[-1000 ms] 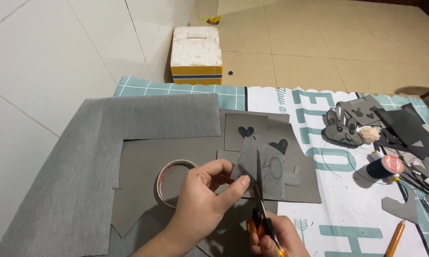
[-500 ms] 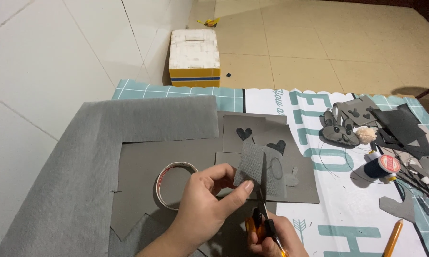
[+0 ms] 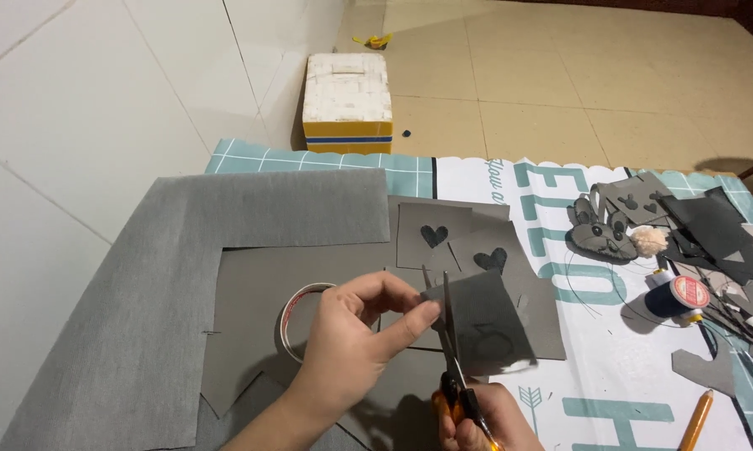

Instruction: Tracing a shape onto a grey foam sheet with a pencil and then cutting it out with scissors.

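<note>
Fingers of my left hand [image 3: 356,334] are pinching the small dark grey felt piece [image 3: 481,321] above the grey felt sheets, while my right hand [image 3: 485,418] is gripping orange-handled scissors [image 3: 453,359], blades slicing into its edge beside a tape roll [image 3: 297,321].

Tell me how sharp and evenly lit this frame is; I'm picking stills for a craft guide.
Head view: mostly sharp, with the left hand, scissors and grey felt piece crisp. The left hand throws a soft shadow on the felt under it. The spool of thread casts a darker shadow to its left. The top right corner falls dark. No strong glare.
</note>
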